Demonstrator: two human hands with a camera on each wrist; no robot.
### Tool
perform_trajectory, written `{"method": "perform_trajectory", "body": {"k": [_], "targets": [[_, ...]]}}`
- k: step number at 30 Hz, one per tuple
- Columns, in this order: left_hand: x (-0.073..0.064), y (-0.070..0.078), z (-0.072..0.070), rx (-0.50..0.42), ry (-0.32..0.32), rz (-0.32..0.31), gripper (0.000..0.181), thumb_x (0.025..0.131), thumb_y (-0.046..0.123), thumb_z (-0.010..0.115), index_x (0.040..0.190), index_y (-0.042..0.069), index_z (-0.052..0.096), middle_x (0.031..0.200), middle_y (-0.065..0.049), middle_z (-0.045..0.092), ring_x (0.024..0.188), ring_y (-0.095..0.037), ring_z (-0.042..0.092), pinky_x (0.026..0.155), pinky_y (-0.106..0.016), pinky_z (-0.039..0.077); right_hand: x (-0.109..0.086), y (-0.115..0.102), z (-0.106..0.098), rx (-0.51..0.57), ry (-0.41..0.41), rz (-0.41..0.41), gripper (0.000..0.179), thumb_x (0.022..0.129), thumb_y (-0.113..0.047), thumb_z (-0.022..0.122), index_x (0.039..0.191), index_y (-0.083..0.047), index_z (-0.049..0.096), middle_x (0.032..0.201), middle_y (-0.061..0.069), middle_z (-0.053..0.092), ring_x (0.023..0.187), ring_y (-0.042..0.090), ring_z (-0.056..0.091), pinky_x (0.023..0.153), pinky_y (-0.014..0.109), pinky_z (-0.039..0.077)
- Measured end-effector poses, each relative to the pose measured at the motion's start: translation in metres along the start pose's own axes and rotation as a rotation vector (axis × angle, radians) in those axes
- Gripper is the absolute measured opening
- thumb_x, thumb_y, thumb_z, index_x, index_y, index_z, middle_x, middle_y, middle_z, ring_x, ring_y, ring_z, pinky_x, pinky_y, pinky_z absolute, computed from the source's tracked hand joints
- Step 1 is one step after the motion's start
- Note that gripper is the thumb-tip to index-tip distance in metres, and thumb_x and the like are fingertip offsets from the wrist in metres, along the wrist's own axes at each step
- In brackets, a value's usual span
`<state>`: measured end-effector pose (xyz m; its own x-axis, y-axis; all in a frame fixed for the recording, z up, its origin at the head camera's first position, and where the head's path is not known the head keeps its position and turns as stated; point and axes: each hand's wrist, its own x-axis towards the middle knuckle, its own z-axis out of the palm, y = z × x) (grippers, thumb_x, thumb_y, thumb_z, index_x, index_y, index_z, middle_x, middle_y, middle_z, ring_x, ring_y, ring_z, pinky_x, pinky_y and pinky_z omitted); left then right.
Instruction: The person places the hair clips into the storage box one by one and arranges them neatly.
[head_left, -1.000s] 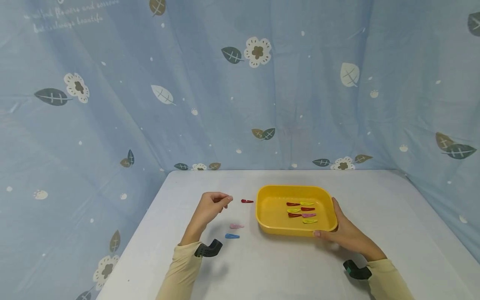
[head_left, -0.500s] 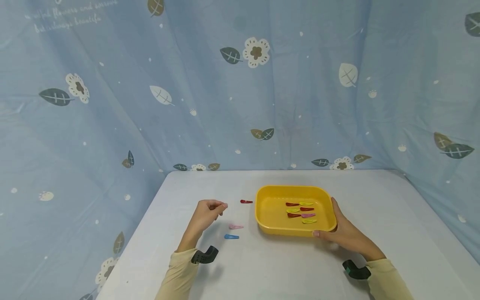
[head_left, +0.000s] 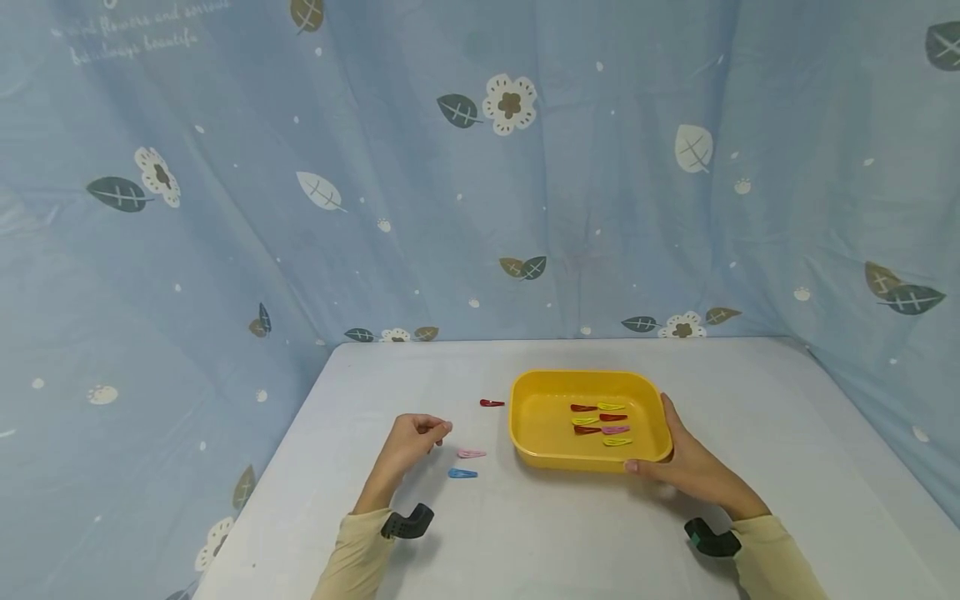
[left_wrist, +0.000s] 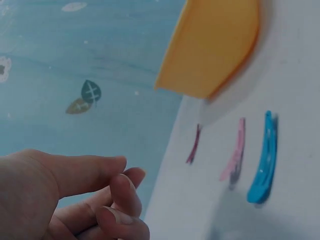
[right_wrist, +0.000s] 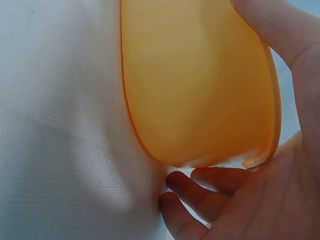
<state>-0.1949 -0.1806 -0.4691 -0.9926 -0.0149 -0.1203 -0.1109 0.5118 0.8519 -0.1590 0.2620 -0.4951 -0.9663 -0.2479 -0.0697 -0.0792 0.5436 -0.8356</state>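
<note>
My left hand (head_left: 412, 442) hovers over the table's left side, fingers loosely bent and holding nothing. Just right of it lie a pink hair clip (head_left: 472, 454) and a blue hair clip (head_left: 462, 473); a dark red hair clip (head_left: 492, 403) is farther back. The left wrist view shows thumb and fingers (left_wrist: 120, 200) with no object between them. My right hand (head_left: 693, 467) grips the right end of a yellow tray (head_left: 540, 460), thumb on the front wall and fingers round the side. Several red, yellow and pink hair clips (head_left: 615, 417) lie inside the tray.
A white-covered table (head_left: 570, 542) carries everything. Behind it and along its left and right sides hangs a blue curtain (head_left: 420, 208) with leaf and flower prints. A dark wrist device (head_left: 408, 522) sits on the left wrist, another dark device (head_left: 711, 540) on the right.
My left hand has moved back toward the body and slightly left, from near the red hair clip to beside the pink one. The right hand and the tray stay put.
</note>
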Motion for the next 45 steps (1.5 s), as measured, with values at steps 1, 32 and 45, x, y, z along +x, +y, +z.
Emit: {"method": "perform_trajectory", "body": {"k": [1,32,45], "targets": [[0.0,-0.001,0.001,0.001,-0.003,0.001,0.021,0.096,0.02,0.072,0.099,0.001,0.079,0.079,-0.01,0.071,0.068,-0.014,0.052,0.061,-0.026,0.043,0.0,0.0,0.0,0.0,0.0,0.002,0.133,0.087,-0.04,0.081,0.161,-0.012,-0.025,0.169,0.031,0.013,0.148,0.049,0.035,0.114,0.072,0.033],[-0.005,-0.021,0.016,0.185,-0.087,-0.04,0.021,0.094,0.024,0.075,0.094,0.004,0.081,0.075,0.0,0.068,0.071,-0.015,0.053,0.063,-0.027,0.042,0.001,0.0,0.0,-0.024,-0.002,0.036,0.135,0.086,-0.044,0.081,0.161,-0.009,-0.026,0.17,0.032,0.006,0.151,0.052,0.026,0.116,0.073,0.026],[-0.006,-0.017,0.023,0.195,-0.088,-0.052,0.021,0.091,0.022,0.077,0.094,0.002,0.08,0.079,-0.002,0.071,0.071,-0.016,0.055,0.063,-0.027,0.045,0.002,0.001,0.001,-0.023,0.005,0.027,0.134,0.086,-0.043,0.082,0.162,-0.01,-0.024,0.17,0.031,0.009,0.151,0.051,0.028,0.115,0.074,0.027]]}}
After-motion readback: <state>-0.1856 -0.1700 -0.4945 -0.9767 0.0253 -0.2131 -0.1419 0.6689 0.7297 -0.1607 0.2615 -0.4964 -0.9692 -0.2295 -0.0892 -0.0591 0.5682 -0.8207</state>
